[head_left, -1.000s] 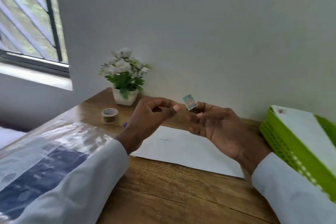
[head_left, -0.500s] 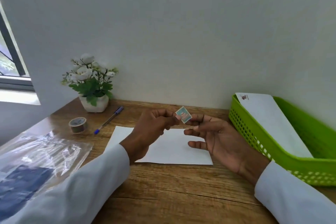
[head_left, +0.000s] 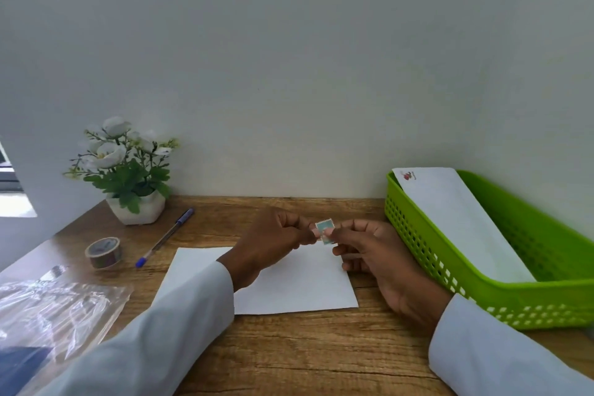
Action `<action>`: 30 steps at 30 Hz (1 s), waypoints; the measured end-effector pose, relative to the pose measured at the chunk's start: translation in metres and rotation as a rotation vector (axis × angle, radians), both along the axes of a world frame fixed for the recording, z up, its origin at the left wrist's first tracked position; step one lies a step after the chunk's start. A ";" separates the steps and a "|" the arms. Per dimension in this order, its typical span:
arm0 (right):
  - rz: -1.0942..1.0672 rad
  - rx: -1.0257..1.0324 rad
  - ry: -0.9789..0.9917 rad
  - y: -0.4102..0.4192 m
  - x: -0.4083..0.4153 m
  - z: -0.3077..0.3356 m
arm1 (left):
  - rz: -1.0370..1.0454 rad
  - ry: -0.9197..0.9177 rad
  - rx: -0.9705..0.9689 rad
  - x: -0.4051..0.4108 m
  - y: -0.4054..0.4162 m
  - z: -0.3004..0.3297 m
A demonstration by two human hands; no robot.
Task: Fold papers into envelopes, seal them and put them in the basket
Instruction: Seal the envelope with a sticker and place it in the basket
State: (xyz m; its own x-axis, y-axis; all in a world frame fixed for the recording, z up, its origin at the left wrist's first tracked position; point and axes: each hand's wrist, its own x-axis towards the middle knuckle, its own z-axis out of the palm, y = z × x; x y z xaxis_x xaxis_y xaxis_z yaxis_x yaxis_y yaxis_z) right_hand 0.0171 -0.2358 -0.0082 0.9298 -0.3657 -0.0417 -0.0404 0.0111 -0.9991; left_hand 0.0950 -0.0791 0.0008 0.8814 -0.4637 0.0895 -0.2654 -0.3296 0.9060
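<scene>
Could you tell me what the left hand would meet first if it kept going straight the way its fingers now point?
The left hand points rightward, so it would most likely meet the right hand first, whose fingers pinch the same small stamp. They are already almost touching; depth is hard to judge from this single view.
</scene>
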 end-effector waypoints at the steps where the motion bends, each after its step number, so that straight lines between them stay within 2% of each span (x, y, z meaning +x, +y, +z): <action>1: -0.016 0.011 0.018 -0.002 0.002 -0.001 | 0.011 -0.015 0.004 0.000 -0.001 -0.004; 8: -0.020 -0.050 0.167 -0.008 0.012 -0.001 | -0.006 -0.283 0.219 0.006 -0.003 -0.029; 16: 0.034 -0.207 0.282 -0.013 0.018 0.001 | 0.010 -0.300 0.177 0.011 -0.002 -0.039; 30: 0.058 -0.245 0.296 -0.012 0.019 0.001 | -0.005 -0.349 0.199 0.014 -0.002 -0.043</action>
State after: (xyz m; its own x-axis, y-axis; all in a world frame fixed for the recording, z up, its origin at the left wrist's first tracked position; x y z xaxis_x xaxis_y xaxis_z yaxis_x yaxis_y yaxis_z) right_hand 0.0362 -0.2479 -0.0075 0.9100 -0.3456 -0.2291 -0.3210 -0.2374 -0.9168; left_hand 0.1094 -0.0812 -0.0425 0.8116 -0.5065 0.2911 -0.5480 -0.4874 0.6799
